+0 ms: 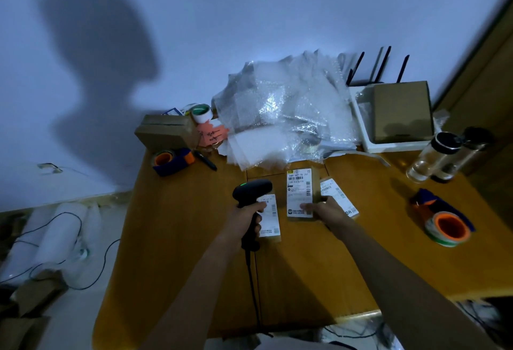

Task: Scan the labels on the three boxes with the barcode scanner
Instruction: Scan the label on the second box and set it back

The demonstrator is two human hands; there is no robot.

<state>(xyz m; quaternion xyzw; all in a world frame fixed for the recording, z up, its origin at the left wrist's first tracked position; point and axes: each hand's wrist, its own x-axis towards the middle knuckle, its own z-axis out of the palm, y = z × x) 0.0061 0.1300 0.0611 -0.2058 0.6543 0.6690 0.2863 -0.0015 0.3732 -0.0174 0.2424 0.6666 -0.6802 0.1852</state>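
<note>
left box (270,217) partly hidden behind black barcode scanner (251,191) gripped in left hand (245,215), green light lit, right hand (323,208) pinching middle box (299,192), right box (337,197) partly covered, 3 white-labelled boxes on wooden table (180,224), print illegible

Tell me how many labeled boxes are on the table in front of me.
3, in a row: the left box partly behind the scanner in the left hand, the middle box under the right hand, the right box beside it.
</note>
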